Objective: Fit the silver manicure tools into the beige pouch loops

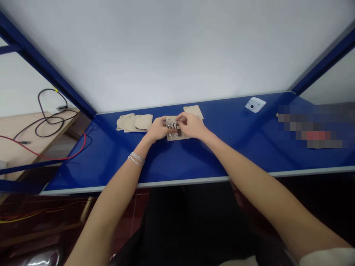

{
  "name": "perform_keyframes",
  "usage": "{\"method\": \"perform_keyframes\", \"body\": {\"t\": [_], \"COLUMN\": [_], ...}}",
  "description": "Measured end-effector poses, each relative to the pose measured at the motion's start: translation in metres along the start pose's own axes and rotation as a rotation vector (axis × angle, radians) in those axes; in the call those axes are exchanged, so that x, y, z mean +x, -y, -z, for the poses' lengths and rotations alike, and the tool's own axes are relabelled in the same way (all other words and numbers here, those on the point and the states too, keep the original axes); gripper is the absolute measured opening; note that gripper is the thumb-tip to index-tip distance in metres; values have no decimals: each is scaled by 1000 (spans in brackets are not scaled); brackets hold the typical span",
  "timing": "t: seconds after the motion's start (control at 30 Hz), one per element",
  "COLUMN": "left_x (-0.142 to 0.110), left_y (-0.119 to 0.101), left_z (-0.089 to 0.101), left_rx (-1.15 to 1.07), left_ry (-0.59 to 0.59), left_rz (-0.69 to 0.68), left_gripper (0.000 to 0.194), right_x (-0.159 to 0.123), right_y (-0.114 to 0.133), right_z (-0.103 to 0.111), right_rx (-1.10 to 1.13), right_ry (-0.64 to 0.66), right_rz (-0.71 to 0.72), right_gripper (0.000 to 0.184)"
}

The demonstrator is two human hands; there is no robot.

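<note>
An open beige pouch [172, 138] lies on the blue table, with several small shiny metal pieces [173, 129] in a row inside it. My left hand [158, 129] grips the pouch's left side, its thumb lying across the metal pieces. From the right, my right hand [191, 125] reaches over the pouch, thumb and fingertips bent together at the upper end of the row. Whatever is between those fingertips is too small to make out. Left of my hands, several closed beige pouches [143, 122] overlap in a line. Another beige piece [195, 110] lies just behind my right hand.
The blue table [222, 147] has a pale front edge and a white wall [177, 55] behind. A white card with a camera-like print [253, 106] lies at the back right. Black cable [41, 122] and red cable [69, 157] are at the left; a blurred-out patch covers the far right.
</note>
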State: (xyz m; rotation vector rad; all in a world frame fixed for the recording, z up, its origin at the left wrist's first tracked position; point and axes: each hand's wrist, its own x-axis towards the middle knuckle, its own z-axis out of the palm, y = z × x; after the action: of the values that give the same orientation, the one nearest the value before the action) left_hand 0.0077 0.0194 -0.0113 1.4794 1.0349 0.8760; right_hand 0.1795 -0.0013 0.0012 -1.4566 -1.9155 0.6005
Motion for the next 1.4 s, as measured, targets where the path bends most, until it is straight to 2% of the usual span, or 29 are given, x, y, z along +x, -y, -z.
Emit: {"method": "perform_keyframes", "body": {"t": [0.13, 0.37, 0.77, 1.03, 1.2, 1.4], "left_x": [2, 2, 1, 1, 2, 2], "left_y": [3, 4, 2, 1, 4, 3], "left_z": [1, 2, 2, 2, 2, 2], "left_rx": [13, -14, 4, -4, 3, 50], "left_ry": [13, 38, 34, 45, 53, 52], "left_rz": [-20, -14, -11, -14, -39, -46], "left_gripper": [51, 55, 53, 57, 60, 59], "right_x": [0, 0, 1, 2, 6, 6], "right_y": [-1, 0, -1, -3, -8, -7], "right_z": [-1, 1, -3, -7, -10, -10], "right_rx": [-3, -7, 23, 65, 128, 162], "right_ry": [11, 30, 43, 20, -46, -44], "right_rz": [-5, -20, -9, -25, -1, 11], "right_gripper": [23, 26, 21, 17, 16, 16]}}
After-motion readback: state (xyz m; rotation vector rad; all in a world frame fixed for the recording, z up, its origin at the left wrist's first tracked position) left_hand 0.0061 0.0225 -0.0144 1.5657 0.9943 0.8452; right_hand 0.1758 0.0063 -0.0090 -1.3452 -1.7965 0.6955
